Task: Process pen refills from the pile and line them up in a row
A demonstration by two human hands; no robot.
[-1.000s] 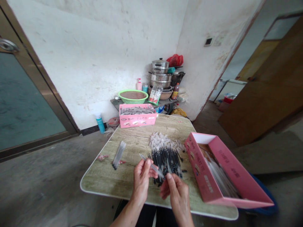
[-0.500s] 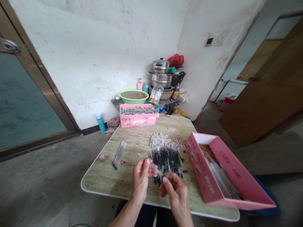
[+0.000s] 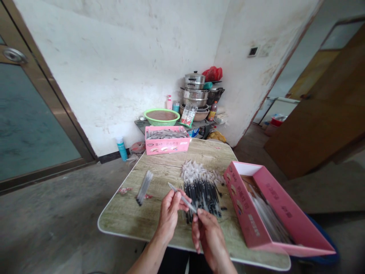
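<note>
Left hand [image 3: 170,207], right hand [image 3: 209,230] hold pen [image 3: 190,206] near table edge [image 3: 125,233] — room leftward.

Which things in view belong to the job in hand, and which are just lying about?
Likely in the job: held pen, black pieces, small whitish pieces, laid-out tubes, far pink box, near pink box.

Apparently just lying about: green basin, steel pots, pump bottle, blue can.

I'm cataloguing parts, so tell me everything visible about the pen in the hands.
The pen is slim and straight, with a greyish, translucent, plastic-looking barrel and a pointed tip. It slants above the table, tip away to the left. The left hand holds its middle; the right hand pinches the near end, partly hiding it.
</note>
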